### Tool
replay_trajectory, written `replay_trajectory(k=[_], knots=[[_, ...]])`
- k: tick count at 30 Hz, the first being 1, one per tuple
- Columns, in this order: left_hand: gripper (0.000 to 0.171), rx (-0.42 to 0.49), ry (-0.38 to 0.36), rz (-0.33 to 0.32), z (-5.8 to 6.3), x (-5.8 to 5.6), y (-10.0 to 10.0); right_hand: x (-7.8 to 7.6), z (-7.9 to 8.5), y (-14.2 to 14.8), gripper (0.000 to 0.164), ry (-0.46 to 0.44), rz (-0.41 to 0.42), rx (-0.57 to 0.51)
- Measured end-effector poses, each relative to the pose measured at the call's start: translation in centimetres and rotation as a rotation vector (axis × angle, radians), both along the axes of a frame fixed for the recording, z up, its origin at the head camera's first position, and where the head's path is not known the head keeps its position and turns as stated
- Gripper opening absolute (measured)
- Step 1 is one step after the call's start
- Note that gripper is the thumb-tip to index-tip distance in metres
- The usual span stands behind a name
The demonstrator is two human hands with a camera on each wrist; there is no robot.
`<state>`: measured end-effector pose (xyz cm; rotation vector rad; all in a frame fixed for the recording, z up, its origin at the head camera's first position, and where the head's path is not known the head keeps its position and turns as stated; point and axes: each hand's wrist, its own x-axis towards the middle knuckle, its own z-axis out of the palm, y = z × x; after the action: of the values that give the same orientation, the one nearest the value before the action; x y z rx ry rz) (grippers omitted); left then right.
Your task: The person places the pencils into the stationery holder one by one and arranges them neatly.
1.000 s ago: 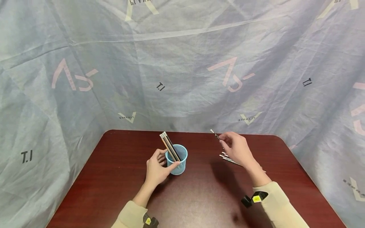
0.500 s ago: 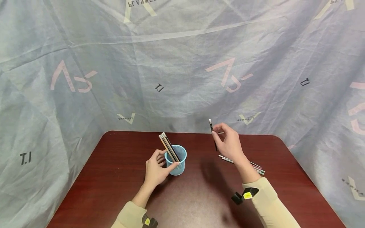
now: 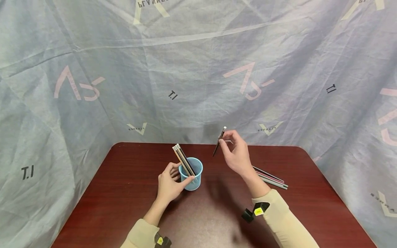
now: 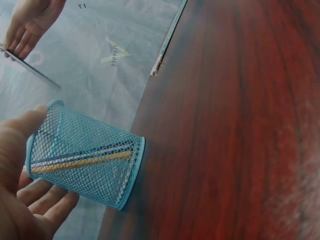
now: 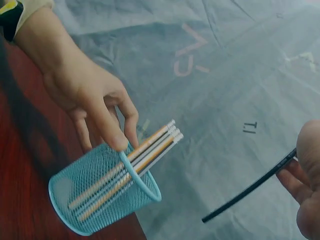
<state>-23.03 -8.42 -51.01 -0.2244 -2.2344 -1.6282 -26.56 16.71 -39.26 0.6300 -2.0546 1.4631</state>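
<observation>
In the head view my left hand (image 3: 170,185) grips a light blue mesh pencil cup (image 3: 195,183), with the thumb at its rim and fingers round the far side. Several pencils (image 3: 183,159) with white eraser ends stand in the cup, leaning left. To the right, my right hand (image 3: 238,155) pinches one dark pencil (image 3: 216,149) near its white-tipped upper end. That pencil slants with its lower end toward the cup, raised above the table. The right wrist view shows the same dark pencil (image 5: 250,187) beside the cup (image 5: 100,190), apart from it.
More loose pencils (image 3: 273,179) lie on the dark red table (image 3: 124,193) at the right, partly behind the right forearm. A grey printed cloth (image 3: 198,86) hangs behind the table and along its sides.
My right hand has lifted the dark pencil from near the loose pencils and carried it left toward the cup, turning its lower end leftward. The left hand and cup have stayed in place.
</observation>
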Motion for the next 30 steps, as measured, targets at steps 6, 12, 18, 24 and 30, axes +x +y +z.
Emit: replay_trajectory(k=[6,12,18,24,30], knots=[[0.061,-0.009,0.007,0.003,-0.1,0.0,-0.1,-0.1,-0.1,-1.6,0.011,-0.029,0.123,-0.057],[0.063,-0.015,0.004,-0.001,-0.1,0.0,-0.1,-0.6,-0.7,-2.9,0.01,-0.045,0.179,-0.035],[0.064,-0.023,0.01,0.003,0.0,0.0,-0.1,-1.1,-1.5,-3.9,0.008,-0.077,0.184,0.004],[0.065,-0.036,0.018,0.008,0.2,0.1,-0.1,-1.6,-2.6,-4.4,0.008,-0.129,0.142,0.076],[0.062,-0.024,0.022,0.007,0.2,0.2,0.0,-2.1,-3.8,-4.7,0.007,-0.146,0.127,0.15]])
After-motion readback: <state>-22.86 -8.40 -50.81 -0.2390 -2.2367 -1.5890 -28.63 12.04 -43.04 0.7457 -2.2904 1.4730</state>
